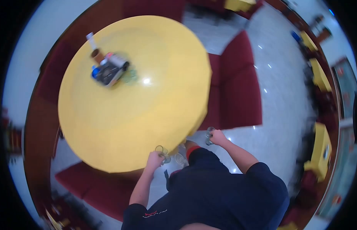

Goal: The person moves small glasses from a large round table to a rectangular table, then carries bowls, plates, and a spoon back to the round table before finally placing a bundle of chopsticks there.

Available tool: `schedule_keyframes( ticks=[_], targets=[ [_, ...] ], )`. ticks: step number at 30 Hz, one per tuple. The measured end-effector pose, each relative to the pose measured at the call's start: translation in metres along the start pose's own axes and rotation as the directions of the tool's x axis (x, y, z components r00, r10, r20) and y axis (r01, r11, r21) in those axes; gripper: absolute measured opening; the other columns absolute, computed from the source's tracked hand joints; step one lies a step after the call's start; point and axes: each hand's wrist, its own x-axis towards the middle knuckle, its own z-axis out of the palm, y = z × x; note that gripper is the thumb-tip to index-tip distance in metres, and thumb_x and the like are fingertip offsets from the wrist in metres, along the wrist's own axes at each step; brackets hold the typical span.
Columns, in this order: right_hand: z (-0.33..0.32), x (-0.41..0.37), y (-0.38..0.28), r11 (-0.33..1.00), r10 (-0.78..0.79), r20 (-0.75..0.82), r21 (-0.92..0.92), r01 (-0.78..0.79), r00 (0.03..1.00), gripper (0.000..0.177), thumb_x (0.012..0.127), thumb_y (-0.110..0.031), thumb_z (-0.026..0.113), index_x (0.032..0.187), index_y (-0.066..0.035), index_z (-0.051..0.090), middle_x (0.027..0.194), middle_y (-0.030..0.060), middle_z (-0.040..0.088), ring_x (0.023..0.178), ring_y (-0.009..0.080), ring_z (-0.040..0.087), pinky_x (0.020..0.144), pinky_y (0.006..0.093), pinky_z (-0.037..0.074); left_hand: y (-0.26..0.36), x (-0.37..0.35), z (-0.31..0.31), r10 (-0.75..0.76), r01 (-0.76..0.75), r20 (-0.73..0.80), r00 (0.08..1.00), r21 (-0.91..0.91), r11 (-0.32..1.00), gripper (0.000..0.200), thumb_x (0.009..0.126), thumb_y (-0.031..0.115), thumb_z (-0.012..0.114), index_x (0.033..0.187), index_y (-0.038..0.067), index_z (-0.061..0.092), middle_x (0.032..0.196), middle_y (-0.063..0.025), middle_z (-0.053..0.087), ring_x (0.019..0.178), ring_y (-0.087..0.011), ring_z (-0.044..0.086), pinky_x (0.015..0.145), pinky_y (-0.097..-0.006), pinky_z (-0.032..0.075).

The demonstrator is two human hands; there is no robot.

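Clear drinking glasses (166,156) hang from my left hand (155,159), whose fingers are closed round them beside the near edge of the round yellow table (159,119). Over the floor to the right of the table, my right hand (216,137) grips more clear glasses (208,136) with closed fingers. On the far left part of the table stands a dark tray (108,76) with a brown cup (97,55) and blurred small items. Some greenish, glass-like things (130,76) lie beside it, too blurred to make out.
A dark red bench (240,84) stands right of the table, and another red seat (105,191) is at the lower left. Further yellow tables (319,151) line the far right. Shiny pale floor (280,92) lies between them.
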Motion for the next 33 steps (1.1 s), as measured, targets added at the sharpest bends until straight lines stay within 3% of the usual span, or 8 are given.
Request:
schedule_keyframes(
  ticks=[3, 10, 14, 17, 21, 22, 30, 33],
  targets=[
    [0.027, -0.091, 0.041, 0.951, 0.307, -0.015, 0.045, -0.306, 0.951, 0.019, 0.059, -0.015, 0.053, 0.071, -0.002, 0.06, 0.071, 0.0205, 0.058, 0.067, 0.0341, 0.057, 0.065, 0.0386, 0.048, -0.008, -0.012, 0.014, -0.023, 0.001, 0.209, 0.978, 0.104, 0.995, 0.015, 0.068, 0.005, 0.053, 0.078, -0.002, 0.061, 0.052, -0.0123, 0.056, 0.042, -0.0157, 0.056, 0.041, -0.0265, 0.046],
    [0.091, -0.261, 0.115, 0.313, 0.887, 0.202, 0.396, -0.863, 0.414, 0.016, 0.061, -0.013, 0.057, 0.062, 0.003, 0.059, 0.066, 0.014, 0.061, 0.058, 0.0219, 0.062, 0.058, 0.0313, 0.05, 0.015, 0.004, 0.052, 0.18, -0.354, 0.413, 0.893, 0.394, 0.848, 0.016, 0.067, 0.007, 0.056, 0.079, -0.002, 0.061, 0.054, -0.0132, 0.057, 0.044, -0.0177, 0.058, 0.044, -0.0282, 0.047],
    [0.123, -0.327, 0.124, 0.171, 0.942, 0.179, 0.468, -0.867, 0.283, 0.015, 0.06, -0.01, 0.062, 0.063, 0.004, 0.059, 0.065, 0.0135, 0.061, 0.055, 0.022, 0.062, 0.053, 0.0301, 0.05, 0.081, 0.023, 0.117, 0.171, -0.474, 0.574, 0.801, 0.434, 0.766, 0.017, 0.065, 0.009, 0.057, 0.077, -0.003, 0.06, 0.058, -0.0161, 0.058, 0.049, -0.0216, 0.059, 0.049, -0.0307, 0.048],
    [0.14, -0.374, 0.106, -0.198, 0.922, 0.35, 0.793, -0.576, 0.164, 0.018, 0.058, -0.01, 0.065, 0.066, 0.005, 0.06, 0.065, 0.0132, 0.061, 0.056, 0.0216, 0.062, 0.049, 0.0296, 0.051, 0.128, 0.024, 0.172, 0.151, -0.624, 0.73, 0.666, 0.435, 0.649, 0.017, 0.064, 0.009, 0.056, 0.076, -0.003, 0.06, 0.06, -0.0169, 0.059, 0.05, -0.0233, 0.06, 0.052, -0.031, 0.049],
    [0.178, -0.434, 0.122, -0.356, 0.912, 0.41, 0.808, -0.47, 0.015, 0.02, 0.058, -0.012, 0.067, 0.067, 0.004, 0.061, 0.066, 0.014, 0.061, 0.056, 0.0204, 0.062, 0.049, 0.0288, 0.051, 0.169, 0.065, 0.272, 0.242, -0.938, 0.914, 0.326, 0.282, 0.199, 0.018, 0.065, 0.012, 0.058, 0.077, 0.0, 0.062, 0.061, -0.0182, 0.058, 0.056, -0.0249, 0.061, 0.059, -0.0343, 0.049],
    [0.181, -0.449, 0.125, -0.351, 0.908, 0.419, 0.791, -0.501, 0.025, 0.021, 0.06, -0.012, 0.063, 0.07, 0.006, 0.059, 0.068, 0.0158, 0.061, 0.056, 0.0202, 0.062, 0.05, 0.0283, 0.051, 0.197, 0.055, 0.291, 0.087, -0.855, 0.884, 0.46, 0.415, 0.312, 0.019, 0.066, 0.013, 0.058, 0.079, 0.0, 0.061, 0.063, -0.0184, 0.059, 0.055, -0.0238, 0.061, 0.058, -0.0332, 0.049],
    [0.162, -0.492, 0.177, -0.374, 0.926, 0.356, 0.823, -0.428, -0.125, 0.018, 0.062, -0.01, 0.057, 0.07, 0.006, 0.06, 0.065, 0.0162, 0.06, 0.055, 0.021, 0.062, 0.05, 0.0287, 0.051, 0.269, 0.067, 0.385, 0.02, -0.691, 0.81, 0.586, 0.486, 0.535, 0.016, 0.067, 0.005, 0.054, 0.077, -0.006, 0.058, 0.062, -0.0162, 0.059, 0.048, -0.0209, 0.059, 0.046, -0.0299, 0.049],
    [0.147, -0.486, 0.217, -0.336, 0.939, 0.337, 0.854, -0.397, -0.069, 0.019, 0.062, -0.011, 0.056, 0.069, 0.006, 0.06, 0.064, 0.0163, 0.06, 0.054, 0.0214, 0.062, 0.051, 0.0286, 0.051, 0.262, 0.097, 0.387, 0.065, -0.758, 0.796, 0.601, 0.543, 0.361, 0.013, 0.066, 0.004, 0.054, 0.072, -0.007, 0.056, 0.059, -0.0157, 0.057, 0.047, -0.0225, 0.059, 0.042, -0.0313, 0.048]
  ],
)
